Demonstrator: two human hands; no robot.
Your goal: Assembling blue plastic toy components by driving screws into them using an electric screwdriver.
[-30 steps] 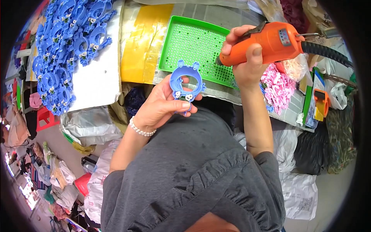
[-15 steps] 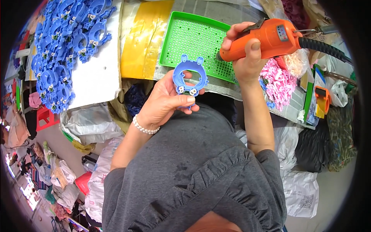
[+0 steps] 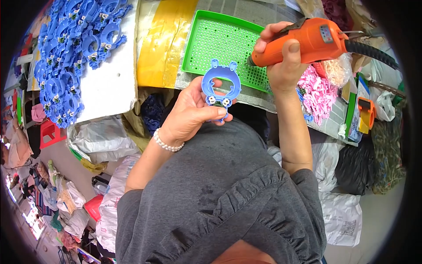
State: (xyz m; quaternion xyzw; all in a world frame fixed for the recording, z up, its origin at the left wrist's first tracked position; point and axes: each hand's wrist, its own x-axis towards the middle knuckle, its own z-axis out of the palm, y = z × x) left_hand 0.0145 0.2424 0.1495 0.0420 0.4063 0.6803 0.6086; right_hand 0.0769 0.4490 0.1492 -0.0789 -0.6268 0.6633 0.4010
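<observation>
Between thumb and fingers, my left hand (image 3: pixel 192 109) grips a blue plastic ring-shaped housing (image 3: pixel 235 83) by its lower end. Two small white pieces sit near the bottom of its round opening, and two knobs stick up from its top. My right hand (image 3: pixel 285 66) is wrapped round an orange electric screwdriver (image 3: pixel 310 42) with a black cable at its rear. Its dark tip points left, over the right part of a shallow green perforated tray (image 3: pixel 188 57), apart from the housing.
Many similar blue housings (image 3: pixel 66 61) lie heaped on a white board (image 3: pixel 110 83) at the left. Yellow tape (image 3: pixel 160 48) covers part of the table. Small pink pieces (image 3: pixel 320 94) are piled right of my right forearm, beside an orange tape dispenser (image 3: pixel 367 112). Bags stand below.
My left hand has shifted slightly right with the blue housing. The screwdriver in my right hand has moved a little to the right and up.
</observation>
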